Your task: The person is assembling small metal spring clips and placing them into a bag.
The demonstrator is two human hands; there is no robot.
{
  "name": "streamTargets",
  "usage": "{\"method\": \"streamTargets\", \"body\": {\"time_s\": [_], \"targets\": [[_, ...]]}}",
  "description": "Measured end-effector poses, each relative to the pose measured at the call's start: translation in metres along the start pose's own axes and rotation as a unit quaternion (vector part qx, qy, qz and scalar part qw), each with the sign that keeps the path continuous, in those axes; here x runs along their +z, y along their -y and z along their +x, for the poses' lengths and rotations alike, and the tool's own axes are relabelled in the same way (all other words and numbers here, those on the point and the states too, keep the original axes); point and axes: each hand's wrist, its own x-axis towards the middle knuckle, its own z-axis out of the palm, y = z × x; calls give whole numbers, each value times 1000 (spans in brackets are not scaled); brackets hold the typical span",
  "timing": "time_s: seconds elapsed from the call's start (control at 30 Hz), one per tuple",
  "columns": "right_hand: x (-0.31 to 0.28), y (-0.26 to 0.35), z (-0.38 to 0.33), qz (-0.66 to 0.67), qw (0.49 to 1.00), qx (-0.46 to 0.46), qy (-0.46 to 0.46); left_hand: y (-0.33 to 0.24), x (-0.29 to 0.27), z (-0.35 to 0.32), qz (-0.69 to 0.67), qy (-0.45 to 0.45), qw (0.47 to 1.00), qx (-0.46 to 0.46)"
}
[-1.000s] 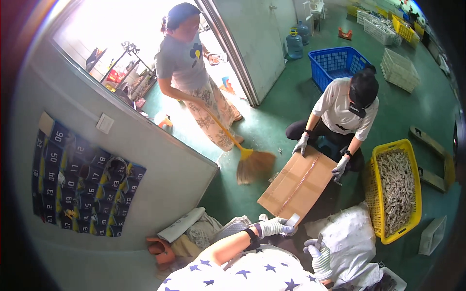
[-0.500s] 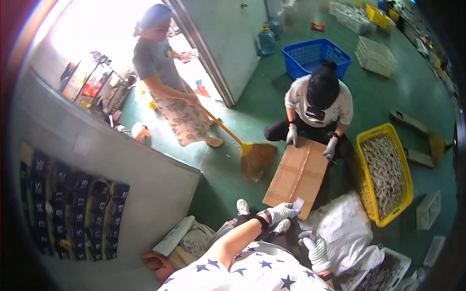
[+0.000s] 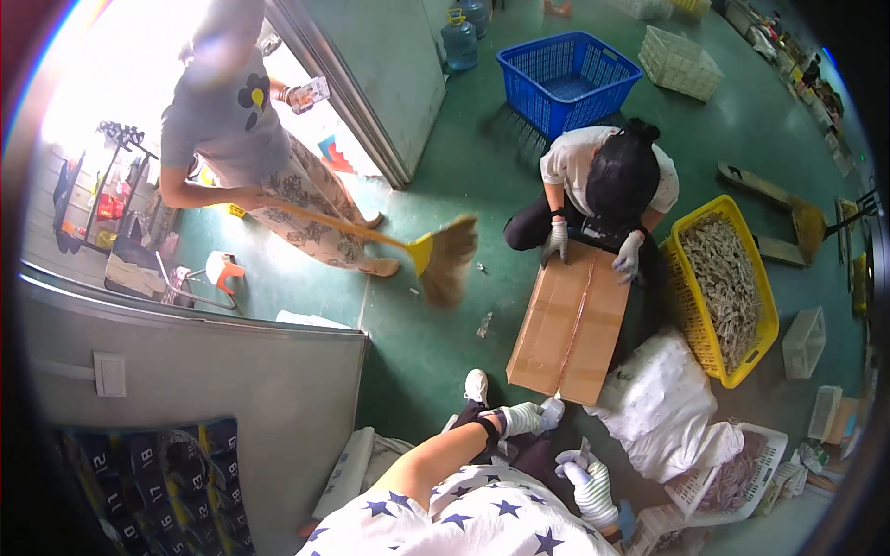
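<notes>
Left hand: I see my gloved left hand (image 3: pixel 522 418) at lower centre of the frame, grip clenched on a small pale object (image 3: pixel 553 409) just beside the near corner of the cardboard sheet (image 3: pixel 570 323).
Right hand: my gloved right hand (image 3: pixel 590 481) sits lower right of centre, grip closed around a small thin piece (image 3: pixel 583 451); I cannot tell what it is.
Cardboard: lies flat on the green floor (image 3: pixel 436 343), centre right, a crouching person's (image 3: pixel 607 181) 2 gloved hands on its far edge.
Yellow crate (image 3: pixel 728 287): right of frame, full of pale pieces.
White sack (image 3: pixel 658 403): between cardboard and crate.
Sweeper: a standing person (image 3: pixel 250 153), upper left, holds a broom (image 3: pixel 445 259).
Blue basket (image 3: pixel 567 79): top centre.
</notes>
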Motion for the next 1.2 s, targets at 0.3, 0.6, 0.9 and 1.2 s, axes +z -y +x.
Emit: {"method": "streamTargets", "body": {"time_s": [0.3,0.6,0.9,1.2], "targets": [[33,-12,16,-17,999,29,-2,38,-52,-12,43,-75,996,-33],[-42,-38,41,-23,995,88,45,49,-48,27,10,-198,980,-9],[-192,-132,148,-39,990,133,9,78,-42,84,-18,-233,971,-54],[-305,-331,398,-77,975,17,-206,158,-101,165,-152,-147,975,-71]]}}
